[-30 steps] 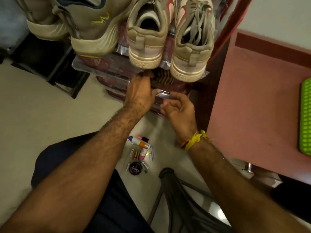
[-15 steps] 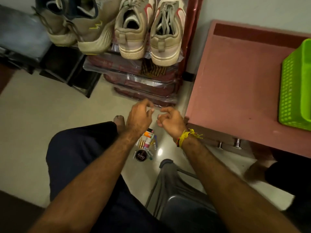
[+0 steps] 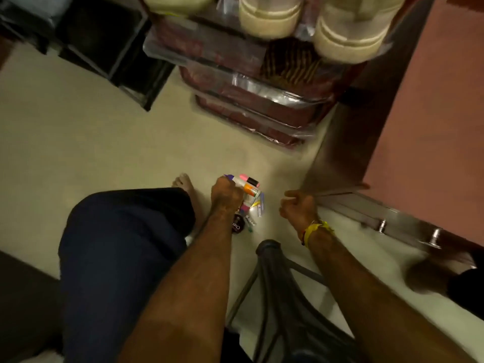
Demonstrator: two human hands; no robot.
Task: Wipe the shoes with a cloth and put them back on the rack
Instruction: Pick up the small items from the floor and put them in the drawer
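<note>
A: Where are the shoes [image 3: 309, 19] seen?
B: At the top edge, on the rack [image 3: 251, 100] — only the pale heels are shown, side by side on the top tier. The heels are turned toward the camera, so the long axes run away from the viewer, with the toes out of frame. Everything there is blurred.

A: And the left hand [image 3: 226, 196]?
B: It is lowered to the floor [image 3: 78, 142], over a small heap of markers and tubes [image 3: 251, 192]. Its fingers are curled under; whether anything is pinched cannot be told, since the knuckles hide them. A dark round tin [image 3: 237, 226] lies just beside the wrist.

A: The right hand [image 3: 298, 208]?
B: It is held apart from the heap, off to the right, with its fingers curled into a loose fist — nothing is seen gripped in it. A yellow thread band [image 3: 318, 229] is worn at the wrist.

A: What else is shown?
B: A knee in dark trousers [image 3: 117, 244], a bare foot [image 3: 183, 183] on the floor, and a reddish cabinet [image 3: 432, 127] at right.
</note>
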